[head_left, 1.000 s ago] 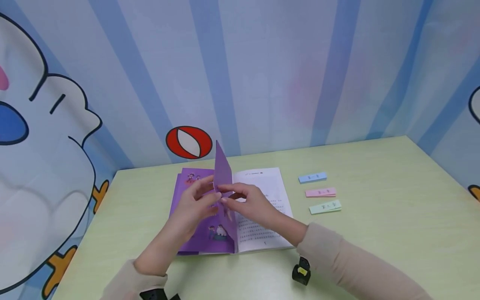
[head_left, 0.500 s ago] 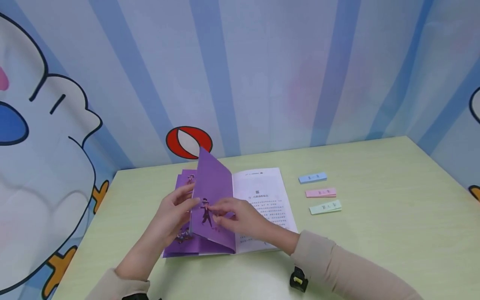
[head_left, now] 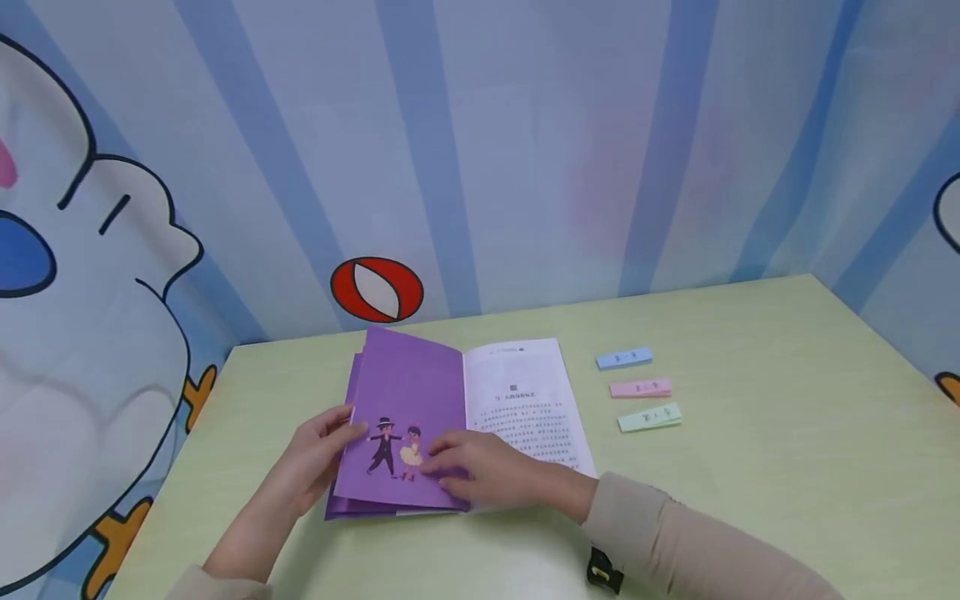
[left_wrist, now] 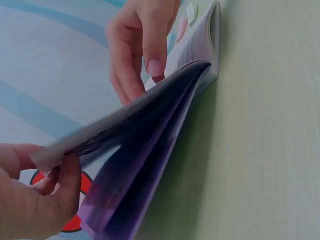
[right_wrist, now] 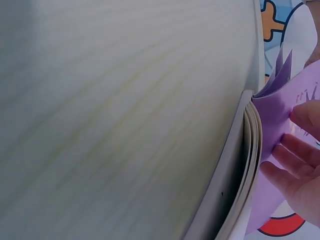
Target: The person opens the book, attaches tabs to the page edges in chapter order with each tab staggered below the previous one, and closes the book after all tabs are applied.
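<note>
An open book [head_left: 525, 362] lies on the table, with a printed white page on its right side. Its purple page [head_left: 416, 379], bearing a drawn dancing pair, slopes up to the left, its outer edge raised off the sheets beneath. That edge is pinched between thumb and fingers of my left hand [head_left: 303, 458]; the left wrist view shows a gap under the page. My right hand [head_left: 491, 471] has its fingertips on the purple page near the fold, fingers loosely extended, as the right wrist view also shows. The hand and forearm cover the lower part of the white page.
Right of the book lie blue [head_left: 624, 359], pink [head_left: 641, 388] and green [head_left: 649, 417] paper strips with handwriting. A striped blue backdrop [head_left: 525, 167] with cartoon figures stands behind the table [head_left: 765, 433]. A black wrist device [head_left: 602, 571] hangs below my right sleeve.
The purple page has swung from upright over to the left and down, led by my left hand. My right hand has moved slightly lower, and its fingers have gone from pinching to resting on the page.
</note>
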{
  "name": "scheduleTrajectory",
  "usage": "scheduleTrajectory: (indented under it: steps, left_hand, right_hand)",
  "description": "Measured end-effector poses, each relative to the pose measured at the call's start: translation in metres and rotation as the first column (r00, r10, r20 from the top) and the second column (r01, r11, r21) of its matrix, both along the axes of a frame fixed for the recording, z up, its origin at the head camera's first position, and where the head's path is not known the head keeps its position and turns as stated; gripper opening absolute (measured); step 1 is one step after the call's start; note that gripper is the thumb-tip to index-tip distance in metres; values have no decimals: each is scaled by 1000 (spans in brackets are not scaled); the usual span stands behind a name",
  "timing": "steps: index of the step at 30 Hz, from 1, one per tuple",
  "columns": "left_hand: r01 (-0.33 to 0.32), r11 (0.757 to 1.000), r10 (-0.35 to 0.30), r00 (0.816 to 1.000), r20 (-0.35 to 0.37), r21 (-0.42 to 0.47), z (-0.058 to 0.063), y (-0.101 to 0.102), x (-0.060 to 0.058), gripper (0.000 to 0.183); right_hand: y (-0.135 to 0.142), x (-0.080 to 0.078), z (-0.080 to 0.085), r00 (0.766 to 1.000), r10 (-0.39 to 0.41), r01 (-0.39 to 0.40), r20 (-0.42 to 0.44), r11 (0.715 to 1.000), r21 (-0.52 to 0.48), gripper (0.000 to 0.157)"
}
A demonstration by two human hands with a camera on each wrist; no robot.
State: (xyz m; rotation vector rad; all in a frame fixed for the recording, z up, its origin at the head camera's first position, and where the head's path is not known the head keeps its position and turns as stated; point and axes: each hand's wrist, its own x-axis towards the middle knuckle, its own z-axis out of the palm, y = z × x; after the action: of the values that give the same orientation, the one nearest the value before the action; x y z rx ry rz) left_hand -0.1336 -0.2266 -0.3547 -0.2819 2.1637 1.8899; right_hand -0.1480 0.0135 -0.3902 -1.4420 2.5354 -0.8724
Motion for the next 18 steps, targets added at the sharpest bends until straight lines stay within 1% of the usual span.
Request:
scheduleTrajectory:
  steps: [2,5,7,10,12,14,15,16,17,18]
  left_hand:
    - [6,1000,-6,1000,10,0,-7,-5,1,52]
    - [7,1000,-7,1000,16,-24,-17,-11,1,52]
    - [-2,999,3,1000,17,-47,-22,-15,0,54]
    - [-29,995,31,999,20,-100,-27,-20,-2,54]
    - [-41,988,41,999,1,-148,-29,-23,-4,52]
    - [-46,978,38,998,-43,-205,-29,-26,-5,48]
    - [-43,965,22,996,-86,-260,-29,-26,-6,46]
    - [-41,940,-7,990,-139,-339,-29,-26,-6,44]
    - [-43,905,-49,978,-204,-423,-29,-26,-6,41]
    - [-51,860,-100,959,-265,-507,-29,-25,-6,39]
  right_hand:
    - [1,0,-2,999,21,-20,-28,1000,23,26]
    - [3,0,-5,995,66,-63,-74,997,41,23]
    - [3,0,-7,990,95,-90,-105,994,56,23]
    - [3,1,-8,977,141,-128,-160,988,87,22]
    - [4,1,-9,968,161,-142,-194,984,108,22]
    - [4,1,-9,958,175,-148,-227,980,131,21]
    - [4,1,-8,955,179,-148,-235,979,142,21]
    - [4,1,-9,953,186,-152,-240,976,155,22]
    - [4,1,-10,950,194,-156,-244,973,168,22]
    - [4,2,-10,947,202,-158,-250,970,186,23]
